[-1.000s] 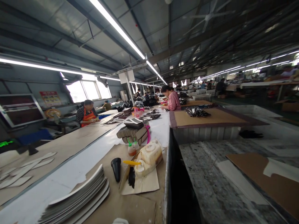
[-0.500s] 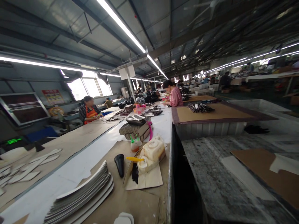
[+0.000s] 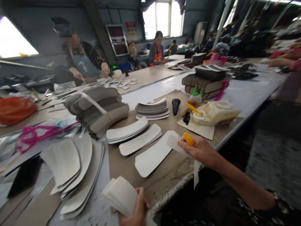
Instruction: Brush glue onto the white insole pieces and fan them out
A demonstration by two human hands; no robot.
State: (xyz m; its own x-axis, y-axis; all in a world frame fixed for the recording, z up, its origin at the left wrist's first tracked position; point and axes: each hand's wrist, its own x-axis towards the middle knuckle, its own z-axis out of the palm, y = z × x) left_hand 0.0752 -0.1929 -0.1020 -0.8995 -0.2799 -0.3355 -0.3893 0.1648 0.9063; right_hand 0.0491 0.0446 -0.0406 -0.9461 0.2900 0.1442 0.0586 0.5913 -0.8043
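Observation:
My left hand, at the bottom middle, is closed on a small stack of white pieces. Closed too is my right hand, over the table's front edge, with a yellow-handled tool in it. A thin whitish strip sticks out from its fingers; whether it belongs to the tool I cannot tell. Just left of this hand, long white curved pieces lie flat on brown board. Behind them sit more curved pieces and a neat pile.
A stained plastic container with a yellow stick stands beyond my right hand, near a black cone-shaped object. Tied bundles, fanned white pieces and a dark phone-like slab lie leftward. Co-workers sit across the table.
The view has swung left and down. Both my hands, out of sight before, now show with things in them. Another co-worker has come into view at the left.

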